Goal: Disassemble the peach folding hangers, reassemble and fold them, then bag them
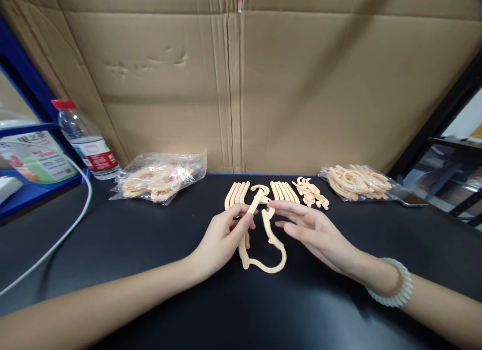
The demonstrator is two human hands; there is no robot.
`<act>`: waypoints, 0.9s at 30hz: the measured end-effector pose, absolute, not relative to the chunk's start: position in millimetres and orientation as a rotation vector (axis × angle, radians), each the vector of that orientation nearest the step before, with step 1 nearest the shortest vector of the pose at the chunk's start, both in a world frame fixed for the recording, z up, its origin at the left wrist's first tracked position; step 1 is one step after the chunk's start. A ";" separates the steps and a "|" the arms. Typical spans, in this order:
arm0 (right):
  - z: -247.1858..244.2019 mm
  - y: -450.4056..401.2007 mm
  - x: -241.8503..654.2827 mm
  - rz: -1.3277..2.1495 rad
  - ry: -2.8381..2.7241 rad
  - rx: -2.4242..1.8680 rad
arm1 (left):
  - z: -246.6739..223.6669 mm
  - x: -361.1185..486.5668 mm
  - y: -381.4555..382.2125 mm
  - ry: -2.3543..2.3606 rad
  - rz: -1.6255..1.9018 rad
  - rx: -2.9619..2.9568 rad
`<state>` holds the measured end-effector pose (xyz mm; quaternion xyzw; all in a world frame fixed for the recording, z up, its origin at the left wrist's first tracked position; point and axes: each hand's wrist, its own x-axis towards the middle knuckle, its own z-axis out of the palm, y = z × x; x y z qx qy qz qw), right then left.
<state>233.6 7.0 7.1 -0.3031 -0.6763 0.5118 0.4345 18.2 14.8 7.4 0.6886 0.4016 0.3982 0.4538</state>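
L hand [220, 237] pinches beige strip [256, 201], R hand [320, 234] loosely spread, curved pc. [277, 243] btwn 'em.

Curved pieces [256, 201]: plain pale cream. Tabletop [286, 310]: black, unpatterned. Cardboard [150, 48]: tan, crossed by darker shadow streaks. Bottle [77, 123]: clear; cap [64, 104] red, label [97, 155] red and white. Cable [89, 194]: white. Shelf frame [18, 69]: blue. Bracelet [405, 287]: pale grey-green, ridged pattern. Plastic bags [196, 164]: colourless. Printed package [45, 161]: white, green and pink patches, dark lettering.

Creased brown cardboard [320, 79] backs a black tabletop [233, 310] beside a blue shelf [33, 197].
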 end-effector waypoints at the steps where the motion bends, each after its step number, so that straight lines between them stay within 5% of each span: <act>1: 7.2 7.1 233.0 1.283 -1.647 -0.752 | 6.5 17.9 14.8 0.997 0.994 1.711; 17: 4.6 -0.2 223.6 1.598 -1.610 -0.901 | 2.2 18.0 6.9 1.138 0.857 2.304; 27: 6.8 -2.6 228.3 1.831 -1.664 -1.027 | 1.3 10.0 12.4 1.076 0.731 3.177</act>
